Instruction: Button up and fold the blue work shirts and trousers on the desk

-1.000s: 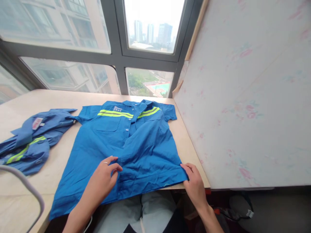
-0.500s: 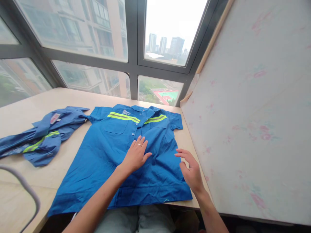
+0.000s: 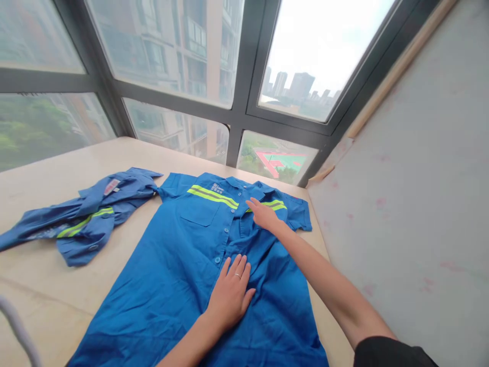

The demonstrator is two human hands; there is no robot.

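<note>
A blue short-sleeved work shirt (image 3: 160, 265) lies spread front side up, with yellow-green and grey stripes across its chest. Its front is partly undone, and buttons show down one edge. My left hand (image 3: 231, 293), a ring on one finger, rests flat on the shirt's middle beside the button edge, fingers stretched out. Higher up, by the collar and the stripe, my right hand (image 3: 264, 215) has its fingertips drawn together at the loose front edge; the thumb is mostly hidden.
A second blue garment (image 3: 91, 211) with a striped band lies crumpled at the left, touching the shirt's sleeve. The pale wooden surface (image 3: 42, 285) meets windows (image 3: 179, 127) behind and a flowered wall panel (image 3: 401, 214) at the right. A grey curved tube (image 3: 19, 326) is at lower left.
My right hand has moved from beside the shirt's right edge up to the front edge near the collar. My left hand stays flat on the cloth. The view has shifted.
</note>
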